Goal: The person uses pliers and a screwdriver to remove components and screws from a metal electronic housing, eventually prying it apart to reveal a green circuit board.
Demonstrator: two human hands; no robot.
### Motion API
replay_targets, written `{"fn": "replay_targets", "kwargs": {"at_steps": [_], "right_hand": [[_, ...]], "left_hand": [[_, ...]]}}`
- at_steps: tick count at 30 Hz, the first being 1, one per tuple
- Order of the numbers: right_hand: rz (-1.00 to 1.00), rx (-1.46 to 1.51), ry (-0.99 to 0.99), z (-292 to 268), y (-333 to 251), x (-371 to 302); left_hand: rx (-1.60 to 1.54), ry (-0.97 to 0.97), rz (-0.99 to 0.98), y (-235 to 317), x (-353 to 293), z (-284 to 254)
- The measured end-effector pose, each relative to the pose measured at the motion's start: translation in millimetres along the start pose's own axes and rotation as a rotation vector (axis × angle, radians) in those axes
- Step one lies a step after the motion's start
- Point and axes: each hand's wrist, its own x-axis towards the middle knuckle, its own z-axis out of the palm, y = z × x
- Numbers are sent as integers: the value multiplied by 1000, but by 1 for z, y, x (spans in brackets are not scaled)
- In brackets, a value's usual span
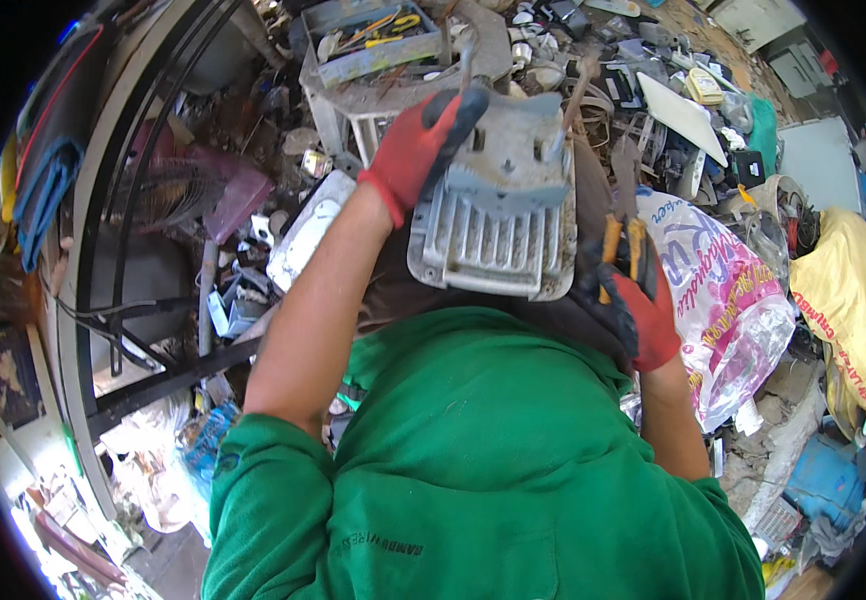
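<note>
A grey metal floodlight housing [493, 245] with cooling fins rests over my lap, fins facing up. Its bent mounting bracket [509, 165] stands at the far end, with bolts at its sides. My left hand [418, 145], in a red and black glove, is closed on the bracket's left side. In my right hand [645, 310], gloved alike, is a pair of pliers [636, 240] with orange handles. Its jaws point away from me, to the right of the housing and apart from it. Some of my right fingers are hidden behind the handles.
Ahead on a worn stool [328, 95] sits a grey tool tray [378, 65]. A printed plastic bag [718, 310] lies at my right, with a yellow sack [843, 300] beyond. A metal frame [88, 250] stands at left. Scrap surrounds a white panel [681, 118].
</note>
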Motion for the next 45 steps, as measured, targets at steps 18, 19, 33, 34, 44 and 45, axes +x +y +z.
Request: {"fn": "replay_targets", "kwargs": {"at_steps": [18, 19, 33, 34, 44, 45], "right_hand": [[-410, -1643, -86, 22, -115, -36], [-510, -1710, -92, 18, -120, -32], [-353, -1933, -296, 70, -145, -16], [-351, -1870, -251, 68, -135, -24], [-471, -1154, 74, 4, -31, -42], [-423, -1036, 58, -6, -24, -44]], "left_hand": [[179, 97, 18, -19, 25, 13], [98, 43, -82, -5, 27, 11], [-55, 112, -84, 11, 9, 17], [-58, 113, -116, 18, 6, 20], [38, -33, -22, 5, 6, 9], [26, -49, -62, 8, -1, 9]]}}
